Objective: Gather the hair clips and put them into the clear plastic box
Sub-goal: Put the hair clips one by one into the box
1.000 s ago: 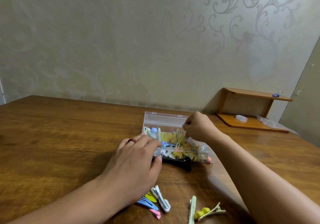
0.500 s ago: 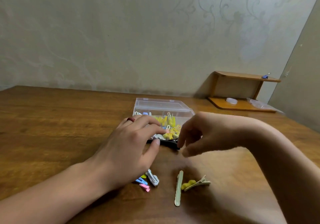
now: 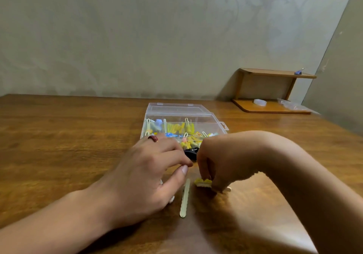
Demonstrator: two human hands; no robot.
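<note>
Fingers of our right hand (image 3: 220, 161) curl downward just right of the frame's centre and pinch a yellow-topped clip (image 3: 203, 182) that lies on the wooden table (image 3: 59, 136); the clip's pale end pokes out to the right from beneath the fingertips. Beside it to the left, a long pale green clip (image 3: 185, 197) lies flat on the wood, running nearly straight up and down in the picture, touching neither hand as far as we can see.

Our left hand (image 3: 143, 177) sits left of centre, palm down, its fingers loosely bent and reaching toward the box, the thumb stretched out toward the green clip's upper end. We see nothing gripped in it. It wears a dark red ring (image 3: 153, 138). A bit of white (image 3: 171, 199) peeks out at its lower edge, too hidden for us to name.

Above both hands, in the middle of the frame, stands the clear plastic box (image 3: 184, 120) with its lid folded back away from us. Inside it we make out a jumble of yellow, blue and pink clips. A black clip (image 3: 191, 152) rests against the box's near edge, between our two hands.

At the upper right, against the patterned wall (image 3: 137, 38), a small wooden shelf (image 3: 273, 89) stands on the table, with a small purple object (image 3: 299, 71) on its top.
</note>
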